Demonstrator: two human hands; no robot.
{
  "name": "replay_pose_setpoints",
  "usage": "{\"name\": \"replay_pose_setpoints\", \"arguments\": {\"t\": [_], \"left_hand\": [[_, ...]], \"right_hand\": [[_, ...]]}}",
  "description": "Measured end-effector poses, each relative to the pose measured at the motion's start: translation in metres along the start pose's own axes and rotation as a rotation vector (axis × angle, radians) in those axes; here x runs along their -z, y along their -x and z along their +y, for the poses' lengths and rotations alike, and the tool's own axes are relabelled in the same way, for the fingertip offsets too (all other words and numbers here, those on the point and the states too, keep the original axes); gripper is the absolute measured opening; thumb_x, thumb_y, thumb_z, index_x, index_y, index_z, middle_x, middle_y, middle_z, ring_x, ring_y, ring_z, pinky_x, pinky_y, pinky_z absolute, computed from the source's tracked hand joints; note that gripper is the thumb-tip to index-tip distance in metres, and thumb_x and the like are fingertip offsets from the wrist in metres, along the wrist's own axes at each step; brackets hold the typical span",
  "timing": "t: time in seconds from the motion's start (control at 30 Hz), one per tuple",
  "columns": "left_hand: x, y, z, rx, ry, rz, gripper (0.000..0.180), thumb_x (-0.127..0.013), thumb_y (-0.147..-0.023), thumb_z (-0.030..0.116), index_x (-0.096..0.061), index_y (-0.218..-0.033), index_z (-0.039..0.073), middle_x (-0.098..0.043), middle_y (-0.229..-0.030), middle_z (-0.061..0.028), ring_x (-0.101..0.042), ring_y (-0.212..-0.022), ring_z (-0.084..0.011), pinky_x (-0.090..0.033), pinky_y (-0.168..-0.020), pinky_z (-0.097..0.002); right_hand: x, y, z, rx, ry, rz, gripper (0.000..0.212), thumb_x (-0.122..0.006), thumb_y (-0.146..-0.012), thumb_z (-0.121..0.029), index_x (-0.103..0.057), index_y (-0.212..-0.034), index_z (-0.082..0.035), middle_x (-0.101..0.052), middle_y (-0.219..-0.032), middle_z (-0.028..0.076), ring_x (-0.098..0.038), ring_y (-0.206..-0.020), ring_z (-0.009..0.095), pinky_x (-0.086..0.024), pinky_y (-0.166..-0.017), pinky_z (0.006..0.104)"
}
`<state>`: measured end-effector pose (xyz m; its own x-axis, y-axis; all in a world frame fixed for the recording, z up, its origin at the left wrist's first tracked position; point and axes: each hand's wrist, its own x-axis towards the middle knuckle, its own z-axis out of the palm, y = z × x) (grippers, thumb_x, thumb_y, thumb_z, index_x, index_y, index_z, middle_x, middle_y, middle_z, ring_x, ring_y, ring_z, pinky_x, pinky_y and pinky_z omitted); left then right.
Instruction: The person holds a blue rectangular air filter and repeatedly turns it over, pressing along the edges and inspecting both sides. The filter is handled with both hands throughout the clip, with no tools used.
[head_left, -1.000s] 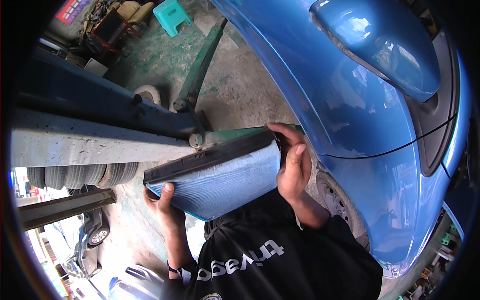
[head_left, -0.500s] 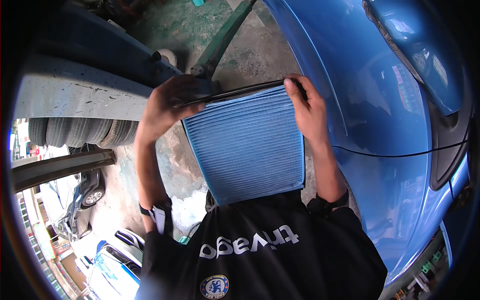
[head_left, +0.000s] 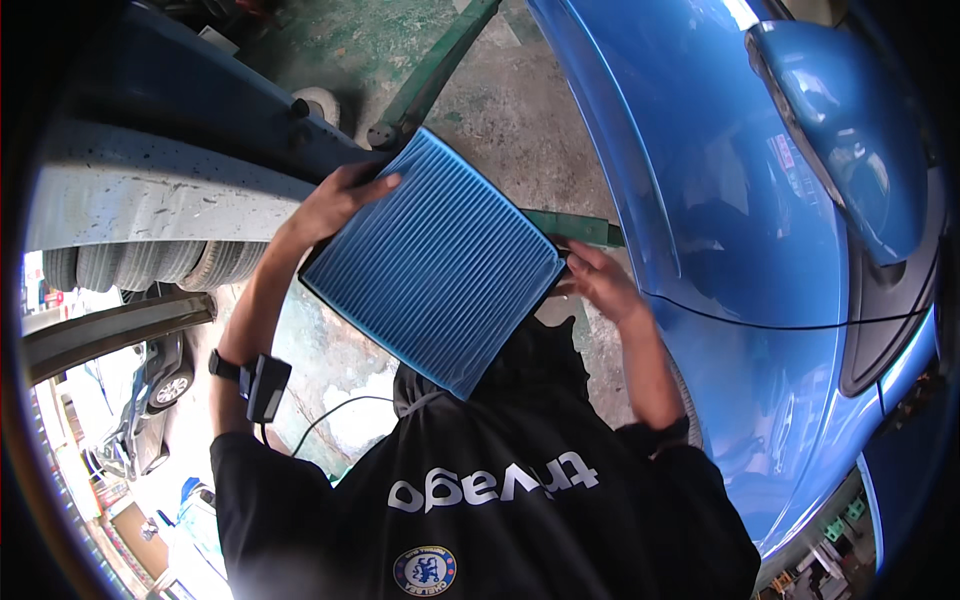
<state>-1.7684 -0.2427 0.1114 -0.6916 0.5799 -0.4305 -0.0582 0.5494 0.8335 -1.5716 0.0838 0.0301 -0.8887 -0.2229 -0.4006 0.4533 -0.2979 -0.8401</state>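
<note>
- Stained concrete floor [head_left: 520, 110] lies below, beside a blue car [head_left: 720, 200].
- Left hand [head_left: 335, 200] grips a blue pleated filter [head_left: 435, 265] by its upper edge.
- Right hand [head_left: 600, 280], fingers spread, touches the filter's right side.

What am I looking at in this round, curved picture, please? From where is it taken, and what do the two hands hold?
The picture comes from a wide-angle camera worn on a person's head, looking down, so straight lines bend near the rim. The forearms belong to that person. The left hand grips the upper corner of a flat, pleated blue filter panel, held tilted in front of the dark shirt. The right hand touches its right edge with open fingers. Beside them stands a blue car. Below is a concrete floor with a green bar.
</note>
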Motion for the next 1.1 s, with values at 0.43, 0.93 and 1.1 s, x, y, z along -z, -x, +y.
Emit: {"name": "replay_pose_setpoints", "arguments": {"t": [0.43,0.93,1.1], "left_hand": [[0.025,0.026,-0.044,-0.073,0.387,0.436,0.053,-0.079,-0.081,0.024,-0.057,-0.117,-0.009,-0.068,-0.101,-0.0160,-0.066,-0.088,-0.0196,-0.052,-0.082,-0.0295],[0.035,0.022,-0.081,0.003,0.356,0.301,0.047,-0.082,-0.078,0.027,-0.064,-0.105,-0.007,-0.070,-0.096,-0.0136,-0.066,-0.089,-0.0184,-0.050,-0.084,-0.0301],[0.039,0.005,-0.064,-0.029,0.561,0.339,0.049,-0.079,-0.080,0.024,-0.059,-0.111,-0.009,-0.068,-0.100,-0.0142,-0.065,-0.087,-0.0183,-0.050,-0.082,-0.0296]], "right_hand": [[-0.073,-0.089,-0.051,0.200,0.021,0.412,0.034,-0.079,-0.077,-0.007,-0.062,-0.105,0.001,-0.068,-0.093,0.004,-0.063,-0.084,0.013,-0.049,-0.080,0.0280],[-0.094,-0.118,-0.060,0.272,0.176,0.606,0.036,-0.075,-0.085,-0.028,-0.060,-0.107,-0.004,-0.060,-0.091,0.000,-0.055,-0.085,0.010,-0.044,-0.078,0.0252],[-0.092,-0.109,-0.089,0.227,0.206,0.615,0.043,-0.066,-0.092,-0.041,-0.061,-0.110,-0.002,-0.059,-0.091,0.000,-0.053,-0.085,0.009,-0.043,-0.078,0.0246]]}}
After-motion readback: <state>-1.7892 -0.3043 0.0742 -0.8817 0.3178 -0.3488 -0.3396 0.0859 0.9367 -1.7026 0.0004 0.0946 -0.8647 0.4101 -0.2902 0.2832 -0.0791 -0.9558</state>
